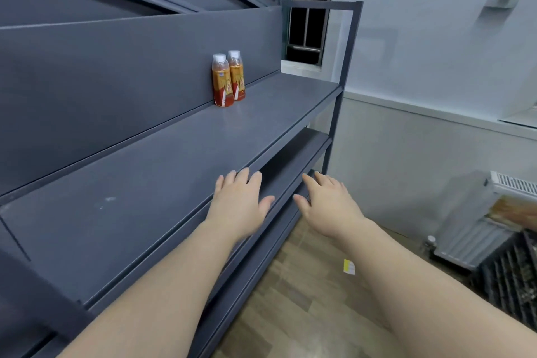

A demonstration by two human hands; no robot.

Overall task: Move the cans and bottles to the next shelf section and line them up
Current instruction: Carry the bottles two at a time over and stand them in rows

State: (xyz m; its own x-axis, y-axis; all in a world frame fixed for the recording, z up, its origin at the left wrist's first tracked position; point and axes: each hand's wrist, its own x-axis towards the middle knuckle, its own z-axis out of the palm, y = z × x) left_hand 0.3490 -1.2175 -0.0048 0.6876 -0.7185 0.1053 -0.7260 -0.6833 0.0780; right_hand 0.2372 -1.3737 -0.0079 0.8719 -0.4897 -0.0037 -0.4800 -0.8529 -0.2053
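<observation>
A: While both arms reach forward, what do the hands hold?

B: Nothing. The left hand (238, 206) is spread, fingers relaxed, over the front edge of the grey shelf (130, 189). Whether it touches the metal is unclear. The right hand (328, 206) is likewise loose and spread, just past that front edge.

A: And the bottles?

B: The nearer bottle (222, 81) and the farther bottle (236, 75), both orange-labelled with white caps, stand upright side by side. They are at the shelf's back edge, towards its far right end, well apart from both hands.
</observation>
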